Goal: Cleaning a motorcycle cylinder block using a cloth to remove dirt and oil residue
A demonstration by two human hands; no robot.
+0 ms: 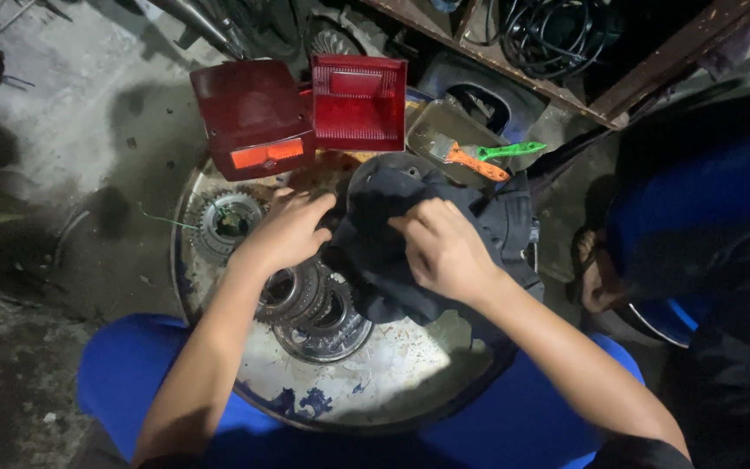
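Observation:
My left hand (286,233) and my right hand (443,250) both press on a dark cloth (392,252) that is wrapped over a round metal part at the middle of a wide round metal tray (392,382). The fingers of both hands curl into the cloth. Below the left hand lie stacked metal gears and a ring (310,317). A toothed sprocket (223,221) sits at the tray's left rim, just left of the left hand.
Two red plastic lamp covers (253,113) (359,100) stand at the tray's far edge. A small metal pan (444,130) holds brushes with orange and green handles (488,156). Another person in blue (705,200) crouches at the right, one foot in a sandal. Coiled cable lies on a shelf behind.

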